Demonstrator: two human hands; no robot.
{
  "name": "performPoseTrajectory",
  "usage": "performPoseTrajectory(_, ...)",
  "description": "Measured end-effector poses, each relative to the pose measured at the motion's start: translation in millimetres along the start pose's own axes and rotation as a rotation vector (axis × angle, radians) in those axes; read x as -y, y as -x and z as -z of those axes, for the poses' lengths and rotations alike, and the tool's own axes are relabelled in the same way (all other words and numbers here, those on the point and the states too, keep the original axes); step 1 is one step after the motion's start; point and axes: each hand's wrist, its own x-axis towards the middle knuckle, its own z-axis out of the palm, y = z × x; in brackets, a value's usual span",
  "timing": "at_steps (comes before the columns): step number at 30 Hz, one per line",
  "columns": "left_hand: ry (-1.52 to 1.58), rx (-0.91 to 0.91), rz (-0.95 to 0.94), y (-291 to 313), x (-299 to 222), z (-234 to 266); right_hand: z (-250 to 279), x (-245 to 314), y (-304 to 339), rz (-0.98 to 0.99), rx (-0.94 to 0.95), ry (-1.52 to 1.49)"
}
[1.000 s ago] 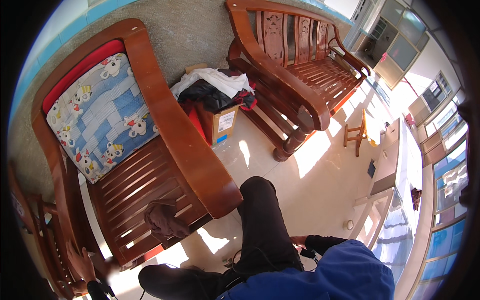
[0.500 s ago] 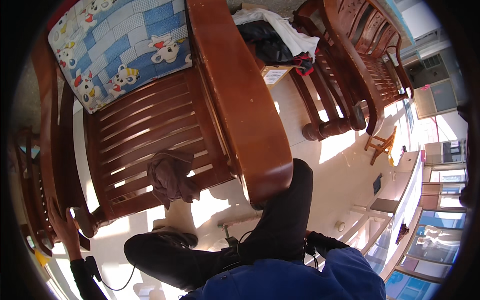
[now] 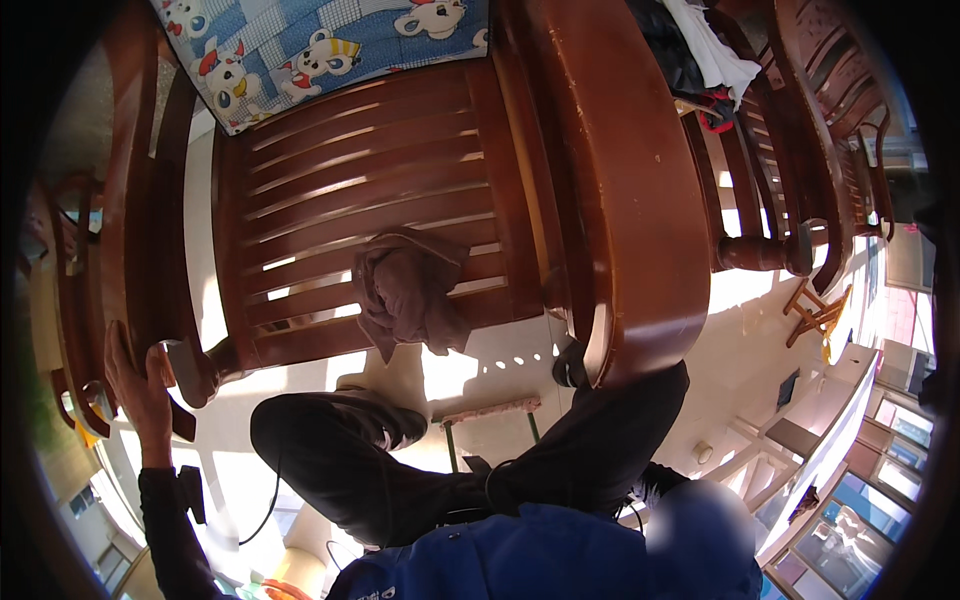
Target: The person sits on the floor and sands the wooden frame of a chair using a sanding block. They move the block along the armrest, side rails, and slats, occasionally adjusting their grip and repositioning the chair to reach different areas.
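My left hand [image 3: 141, 390] rests against the front end of the left armrest [image 3: 130, 240] of a brown wooden slatted chair. Its fingers stretch along the wood, with the thumb apart. A crumpled brown cloth [image 3: 410, 290] lies on the front edge of the slatted seat [image 3: 370, 180], partly hanging over; neither hand touches it. My right forearm in a dark sleeve [image 3: 658, 482] goes down beside my right thigh, and the right hand is hidden there. The broad right armrest [image 3: 640, 200] reaches over to my right knee.
A blue patterned cushion [image 3: 330, 50] leans at the chair's back. Below, between my legs, is a mop-like tool with a pink head [image 3: 490, 412]. At right stand another wooden chair [image 3: 800, 130] with white cloth [image 3: 712, 50] beside it and a small folding stool [image 3: 815, 312].
The view has shifted, so the chair and cloth appear farther right and higher. My left hand stays at the armrest's end. My right hand has slipped out of sight behind the thigh.
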Motion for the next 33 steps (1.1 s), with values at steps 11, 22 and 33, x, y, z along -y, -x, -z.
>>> performPoseTrajectory(11, 0.039, -0.038, 0.078, -1, -30, -1, -7, 3, 25, 0.188, -0.069, -0.038)
performPoseTrajectory(22, 0.19, -0.081, 0.102, 1, -52, 17, -4, 45, 52, 0.546, -0.088, -0.072)
performPoseTrajectory(33, 0.242, -0.045, 0.133, 1, -59, 28, -17, 99, 98, 0.4, -0.33, -0.086)
